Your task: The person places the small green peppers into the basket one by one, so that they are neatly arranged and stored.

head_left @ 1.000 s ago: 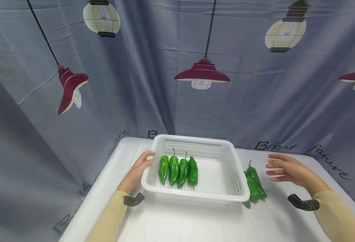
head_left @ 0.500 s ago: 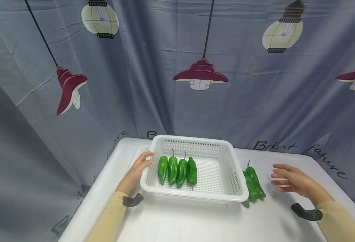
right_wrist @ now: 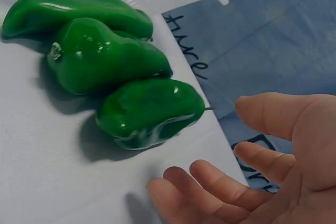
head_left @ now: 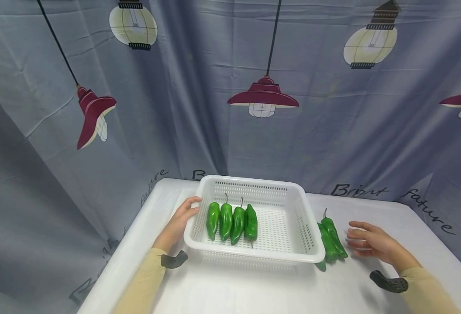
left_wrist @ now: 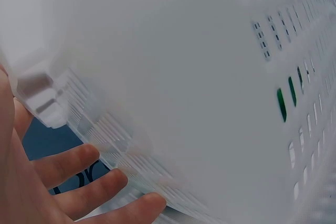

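On my head feed, the white desk (head_left: 234, 290) spread beneath both hands, its far corners rounded. A grey-blue curtain (head_left: 191, 131) rose beyond them, printed with red lamps (head_left: 263, 93), pale lanterns (head_left: 369, 46) and black lettering (head_left: 358, 191) low down, near the desk's far edge.

My left hand (head_left: 178, 220) was loosely spread, its fingers at the near-left rim of the white basket (head_left: 250, 250); I could not tell how firmly they bore on it. Just right of that hand, four peppers (head_left: 225, 221) lay side by side inside the basket.

My right hand (head_left: 376, 244) was partly open with nothing in it, fingers gently bent. Three peppers (right_wrist: 107, 59) lay on the desk just left of it, between it and the basket. Its shadow (head_left: 368, 297) fell on the desk.
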